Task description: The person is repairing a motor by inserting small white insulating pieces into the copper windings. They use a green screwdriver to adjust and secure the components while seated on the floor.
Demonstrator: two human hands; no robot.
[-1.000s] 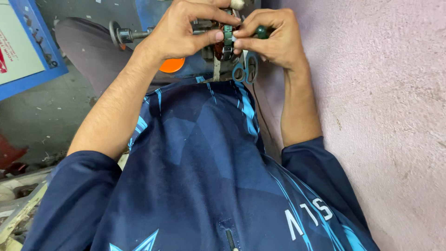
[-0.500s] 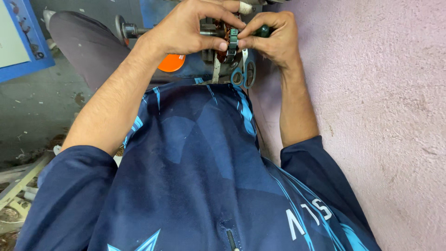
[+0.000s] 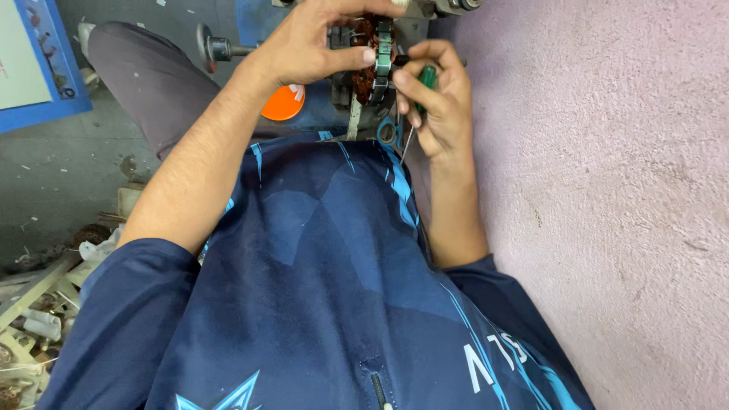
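Note:
My left hand (image 3: 315, 45) grips a small motor stator (image 3: 373, 53) with copper-brown windings and a dark metal core, thumb pressed on its side. My right hand (image 3: 433, 95) is closed around a green-handled tool (image 3: 427, 76) whose thin metal tip points down below the fingers. Both hands meet at the stator, near the top of the view. Blue-handled scissors (image 3: 391, 133) lie just under the hands, partly hidden by my shirt.
A pink rough wall (image 3: 607, 190) fills the right side. An orange round piece (image 3: 282, 102) and a metal shaft (image 3: 216, 49) sit on a blue machine by my grey-trousered knee. A blue-framed board (image 3: 38, 68) stands at left; scrap parts (image 3: 34, 319) lie at lower left.
The view has tilted, so hands and stator sit slightly higher and further right. My right hand has shifted lower on the stator, its tool's tip now showing below the fingers.

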